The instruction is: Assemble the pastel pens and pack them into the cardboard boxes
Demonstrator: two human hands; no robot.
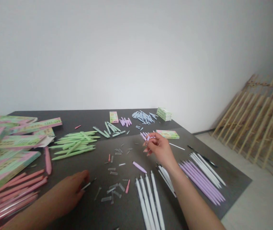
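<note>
Lilac pen part is held in the grip of the right hand, pinched between thumb and fingertips above the counter. By the left hand, lower and nearer, a thin pen refill is grasped, its dark tip pointed right and away. Just beyond the right hand, lilac pieces are partly covered by its fingers, and a printed flat box is set behind them. On the near side of that hand, a loose lilac barrel is seen, with white pens lined up nearer still. A bundle of white refills is partly hidden by the right forearm; to its right, lilac pens are laid in a row beside white barrels and a black pen. Between the hands, clear plastic clips and a small pink piece are scattered. Beyond the left hand, green pens are heaped, while coral pens and printed cartons are piled at left. Blue pen parts and a stack of boxes are placed at the far side.
</note>
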